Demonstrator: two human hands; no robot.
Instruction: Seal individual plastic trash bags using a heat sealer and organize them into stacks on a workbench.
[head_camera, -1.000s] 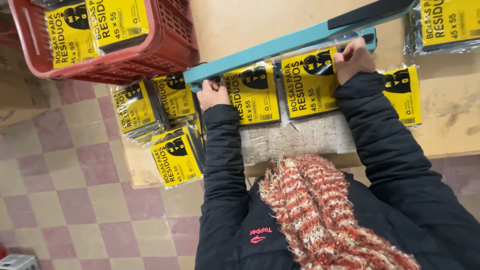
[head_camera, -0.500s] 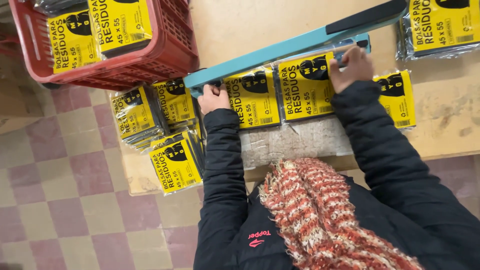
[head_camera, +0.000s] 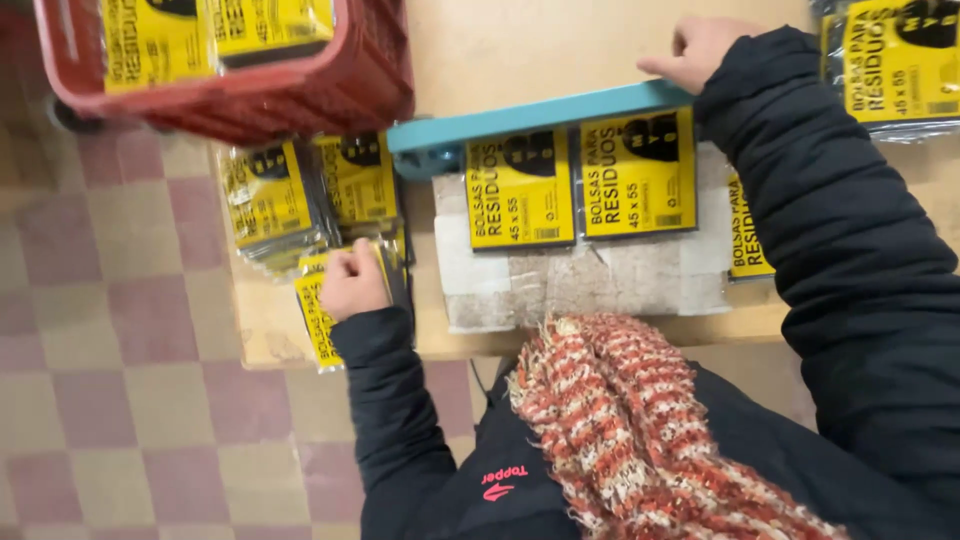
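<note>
left hand (head_camera: 352, 282) grip closed on a yellow packet (head_camera: 322, 318) left of the teal sealer bar (head_camera: 540, 118) | right hand (head_camera: 700, 50) pressing the bar's far end, holding nothing | two packets (head_camera: 580, 185) under the bar | sealing looks midway, stack (head_camera: 275, 200) waiting on counter (head_camera: 500, 45)

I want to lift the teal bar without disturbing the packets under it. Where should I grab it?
Probably grip the teal bar at its right end, coming from above, where the right hand already rests. The bar lies flat across two yellow packets, and its left end looks hinged, so it likely pivots up from the right.
</note>
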